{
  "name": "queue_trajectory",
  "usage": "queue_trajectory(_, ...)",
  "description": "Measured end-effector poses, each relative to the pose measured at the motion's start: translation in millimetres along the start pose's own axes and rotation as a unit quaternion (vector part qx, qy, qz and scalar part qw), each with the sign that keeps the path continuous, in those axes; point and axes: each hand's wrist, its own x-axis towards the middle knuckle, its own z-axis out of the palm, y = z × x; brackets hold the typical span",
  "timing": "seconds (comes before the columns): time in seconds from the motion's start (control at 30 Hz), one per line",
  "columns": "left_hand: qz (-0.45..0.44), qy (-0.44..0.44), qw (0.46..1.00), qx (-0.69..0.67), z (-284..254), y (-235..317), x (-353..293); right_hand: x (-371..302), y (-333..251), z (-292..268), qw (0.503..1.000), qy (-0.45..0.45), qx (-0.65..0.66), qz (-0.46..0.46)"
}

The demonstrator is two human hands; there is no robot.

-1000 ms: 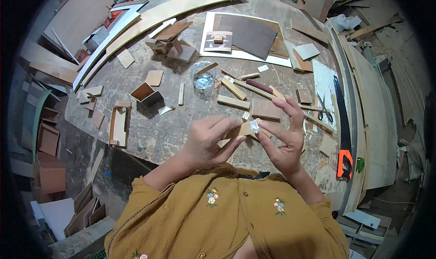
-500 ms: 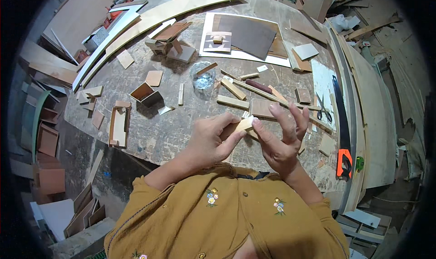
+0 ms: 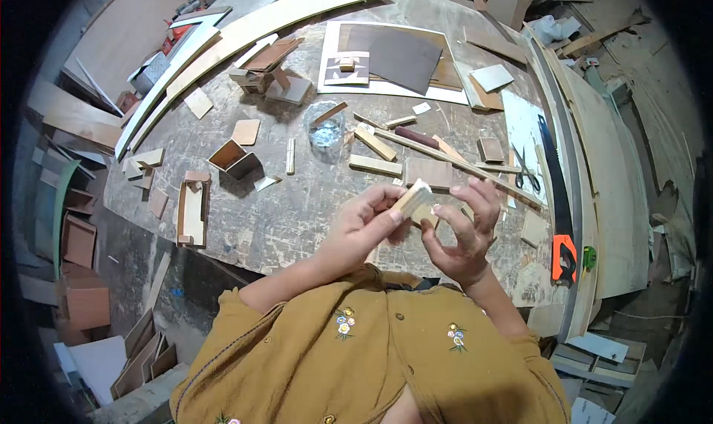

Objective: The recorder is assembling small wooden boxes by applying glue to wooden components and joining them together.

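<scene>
My left hand (image 3: 365, 219) is closed on a small pale wooden strip (image 3: 410, 199), pinched between thumb and fingers and tilted up to the right. Its upper end carries a whitish, rough patch. Just right of the strip, my right hand (image 3: 464, 238) is raised with bent fingers, thumb and forefinger a little apart. A tiny white bit shows at the forefinger's tip; whether it is glue or a shaving I cannot tell. Beneath the hands lies a flat brownish wooden piece (image 3: 429, 173) on the worn workbench (image 3: 290, 227).
Wooden sticks (image 3: 376, 164), a glass bowl (image 3: 325, 133) and small open boxes (image 3: 235, 160) lie beyond my hands. At the right are scissors (image 3: 526, 173) and an orange-handled saw (image 3: 562, 253). A small wooden model (image 3: 269, 71) stands at the back left.
My right hand has drawn off the strip's white end and its fingers have curled. The strip, still in my left hand, now tilts upward. The view has shifted slightly.
</scene>
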Motion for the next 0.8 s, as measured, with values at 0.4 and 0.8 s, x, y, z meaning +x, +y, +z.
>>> queue_trajectory(0.4, -0.198, -0.007, 0.959, -0.202, 27.0, -40.8, 26.8, -19.7, -3.0, -11.9, 0.996, -0.029, 0.061, -0.063)
queue_trajectory(0.8, 0.124, -0.104, 0.854, 0.495, 10.1, -107.3, 39.6, -113.5, 55.8, 11.5, 0.857, 0.097, 0.266, 0.431)
